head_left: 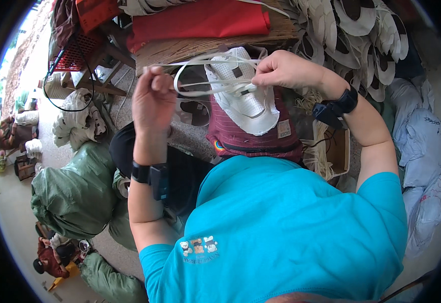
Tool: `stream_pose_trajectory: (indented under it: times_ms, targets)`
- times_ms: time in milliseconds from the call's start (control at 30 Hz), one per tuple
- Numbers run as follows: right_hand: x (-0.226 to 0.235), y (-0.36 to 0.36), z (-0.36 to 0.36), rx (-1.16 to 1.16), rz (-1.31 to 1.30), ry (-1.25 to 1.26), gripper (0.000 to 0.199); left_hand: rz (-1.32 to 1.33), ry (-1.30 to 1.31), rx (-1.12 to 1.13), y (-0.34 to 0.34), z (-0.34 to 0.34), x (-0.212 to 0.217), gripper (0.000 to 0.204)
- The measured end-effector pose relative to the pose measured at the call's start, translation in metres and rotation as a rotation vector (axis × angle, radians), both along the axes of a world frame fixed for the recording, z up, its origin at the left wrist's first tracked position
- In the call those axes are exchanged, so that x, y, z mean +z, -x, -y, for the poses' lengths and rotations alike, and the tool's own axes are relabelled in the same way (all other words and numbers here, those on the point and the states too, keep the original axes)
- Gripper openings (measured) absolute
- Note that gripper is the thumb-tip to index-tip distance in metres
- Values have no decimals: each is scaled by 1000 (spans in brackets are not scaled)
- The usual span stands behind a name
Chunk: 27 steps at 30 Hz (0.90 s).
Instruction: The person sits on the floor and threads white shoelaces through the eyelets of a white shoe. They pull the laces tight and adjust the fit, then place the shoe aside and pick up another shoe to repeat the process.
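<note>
White laces (200, 83) are pinched and stretched between the left hand (152, 98) and the right hand (281, 70), looped above a white shoe upper (245, 103) lying on maroon cloth (253, 139).

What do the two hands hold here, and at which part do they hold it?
Both hands hold a white lace: the left hand pinches one end, and the right hand grips it near the white shoe upper.

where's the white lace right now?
Head view, upper centre: the white lace is stretched between the left hand and right hand, looping over the white shoe upper on the maroon cloth.
</note>
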State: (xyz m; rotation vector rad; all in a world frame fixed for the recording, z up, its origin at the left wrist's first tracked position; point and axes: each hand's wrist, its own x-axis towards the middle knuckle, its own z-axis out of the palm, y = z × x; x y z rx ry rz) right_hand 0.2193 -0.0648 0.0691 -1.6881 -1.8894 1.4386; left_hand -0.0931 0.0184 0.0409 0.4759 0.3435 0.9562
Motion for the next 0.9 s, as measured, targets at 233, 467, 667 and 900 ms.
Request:
stream_pose_trajectory:
  times_ms: [233, 467, 667, 900]
  targets:
    - [36, -19, 5, -257, -488, -143, 24, 17, -149, 158, 39, -24, 36, 19]
    - [127, -140, 5, -616, -1184, -819, 20, 49, -326, 279, 89, -43, 91, 19]
    - [149, -231, 31, -1125, -945, -1133, 12, -83, -208, 425, 178, -84, 61, 17]
    - [27, -265, 47, -1157, -431, -878, 18, -528, -28, 909, 207, -84, 11, 19]
